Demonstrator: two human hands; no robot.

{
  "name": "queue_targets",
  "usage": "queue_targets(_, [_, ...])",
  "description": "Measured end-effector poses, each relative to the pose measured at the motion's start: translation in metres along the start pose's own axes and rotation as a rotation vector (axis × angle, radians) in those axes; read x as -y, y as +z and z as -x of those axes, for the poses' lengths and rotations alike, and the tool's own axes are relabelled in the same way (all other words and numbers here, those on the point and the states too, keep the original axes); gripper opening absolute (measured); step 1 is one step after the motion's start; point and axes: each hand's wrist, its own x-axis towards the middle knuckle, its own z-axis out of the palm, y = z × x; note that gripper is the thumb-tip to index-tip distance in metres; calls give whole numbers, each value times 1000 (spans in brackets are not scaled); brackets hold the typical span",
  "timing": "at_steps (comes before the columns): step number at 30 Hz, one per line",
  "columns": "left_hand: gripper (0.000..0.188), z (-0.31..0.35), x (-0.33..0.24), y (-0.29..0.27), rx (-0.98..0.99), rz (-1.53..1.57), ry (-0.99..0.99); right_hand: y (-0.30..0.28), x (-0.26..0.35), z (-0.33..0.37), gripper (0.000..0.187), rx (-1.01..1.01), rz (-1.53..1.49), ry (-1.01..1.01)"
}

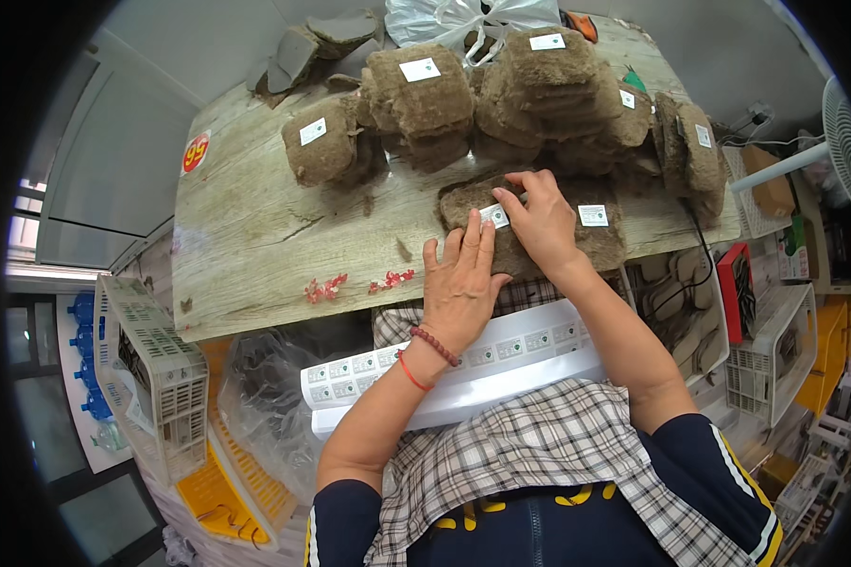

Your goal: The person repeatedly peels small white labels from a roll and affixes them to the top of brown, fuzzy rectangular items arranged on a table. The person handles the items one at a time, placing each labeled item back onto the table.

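- Label (494, 216) on brown pad (594, 249), at near edge of worktop (255, 227).
- Left grip (460, 283): fingers extended, thumb apart, tips at label's left end.
- Right grip (545, 224): thumb just beside label; can't tell if pinched.

- Bright, soft light spreads over the table (246, 236); beyond its left edge a window (30, 231) burns white.
- Shadows darken beneath the brown pads (435, 99) toward the far edge, where a plastic bag (424, 19) glints.
- Fisheye curves the table's edges; black swallows the frame's corners.
- Print on the labels (593, 215) seems too fine to resolve.
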Motion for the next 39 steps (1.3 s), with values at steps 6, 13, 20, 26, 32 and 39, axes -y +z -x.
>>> queue_targets(6, [83,3,-5,2,-48,42,-26,7,-6,-13,23,44,-261,235])
queue_targets(13, [34,52,17,-29,-176,162,-91,-31,8,-3,14,-58,-705,82])
queue_targets(20, [21,117,35,-40,-27,273,-161,-98,-46,-21,17,-365,-51,-56])
queue_targets(26, [17,125,34,-32,-43,455,-260,-51,8,93,18,273,-310,-400])
queue_targets(32, [8,124,31,-24,-101,636,-304,-17,26,150,20,241,-70,-627])
queue_targets(39, [6,123,31,-18,-93,724,-385,-14,23,158,18,119,5,-746])
